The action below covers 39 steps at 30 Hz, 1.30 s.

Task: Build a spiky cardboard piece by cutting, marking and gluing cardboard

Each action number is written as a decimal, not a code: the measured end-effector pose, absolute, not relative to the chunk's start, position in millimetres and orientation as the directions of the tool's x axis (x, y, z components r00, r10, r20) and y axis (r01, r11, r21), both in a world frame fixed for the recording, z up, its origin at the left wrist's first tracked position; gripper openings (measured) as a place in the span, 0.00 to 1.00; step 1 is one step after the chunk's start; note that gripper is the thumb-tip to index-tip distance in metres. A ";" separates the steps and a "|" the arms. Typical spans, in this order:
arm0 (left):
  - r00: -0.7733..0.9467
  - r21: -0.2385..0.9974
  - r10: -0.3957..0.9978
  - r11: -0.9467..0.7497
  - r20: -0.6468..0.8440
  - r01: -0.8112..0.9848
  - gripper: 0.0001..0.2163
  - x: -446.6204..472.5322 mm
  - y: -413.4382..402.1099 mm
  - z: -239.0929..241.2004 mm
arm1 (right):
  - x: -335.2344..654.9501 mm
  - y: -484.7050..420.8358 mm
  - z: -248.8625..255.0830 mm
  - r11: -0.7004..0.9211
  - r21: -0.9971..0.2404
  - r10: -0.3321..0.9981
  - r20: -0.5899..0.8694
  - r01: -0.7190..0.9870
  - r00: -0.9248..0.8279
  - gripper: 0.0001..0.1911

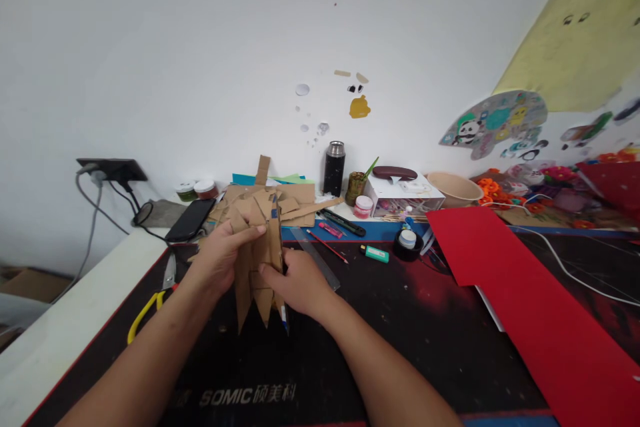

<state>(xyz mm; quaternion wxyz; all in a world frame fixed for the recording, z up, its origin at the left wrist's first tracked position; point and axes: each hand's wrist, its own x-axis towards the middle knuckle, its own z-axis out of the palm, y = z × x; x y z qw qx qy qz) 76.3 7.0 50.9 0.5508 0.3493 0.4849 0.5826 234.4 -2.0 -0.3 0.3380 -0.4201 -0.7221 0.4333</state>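
Note:
Between my two hands is a brown cardboard piece (261, 247) built of strips with pointed lower ends, held up over the black desk mat. My left hand (220, 255) grips its left side, thumb lying across the front near the top. Lower on the right edge, my right hand (297, 280) is closed on the same piece, its thumb pressed to the front. A white and blue pen-like stick (284, 317) shows below the right hand; how it is held is hidden. Behind the piece lies a pile of cardboard scraps (297, 195).
Yellow-handled scissors (145, 315) lie left of my left forearm, near a black phone (191, 220). A clear ruler (316, 259), a red pencil (327, 247), a box cutter (343, 222) and a green lighter (375, 253) lie to the right. Red card (520, 280) covers the right side.

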 end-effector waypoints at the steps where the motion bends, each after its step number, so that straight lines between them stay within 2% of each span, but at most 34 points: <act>1: -0.147 0.948 0.981 0.076 -0.126 -0.309 0.21 75.9 7.2 50.9 | 234.5 -2.0 -0.2 0.275 -0.910 0.899 0.129 0.311 -0.418 0.10; 10: -0.163 0.954 0.981 0.050 -0.102 -0.294 0.20 72.5 9.7 48.2 | 233.9 -3.5 3.4 0.274 -0.899 0.899 0.113 0.342 -0.423 0.11; 20: -0.133 0.958 0.983 0.083 -0.123 -0.273 0.25 73.1 9.7 48.3 | 233.7 -4.5 5.0 0.279 -0.887 0.901 0.109 0.368 -0.419 0.12; 27: -0.153 0.959 0.983 0.053 -0.098 -0.277 0.25 75.2 9.9 51.9 | 232.7 -4.9 6.5 0.312 -0.871 0.894 0.134 0.380 -0.427 0.10; 36: -0.143 0.953 0.984 0.063 -0.109 -0.296 0.23 73.6 10.5 57.9 | 233.1 -3.6 4.2 0.292 -0.879 0.907 0.129 0.377 -0.401 0.12; 39: -0.106 0.959 0.986 0.097 -0.130 -0.268 0.23 70.6 10.3 59.8 | 235.3 -2.9 5.1 0.293 -0.902 0.897 0.144 0.318 -0.419 0.12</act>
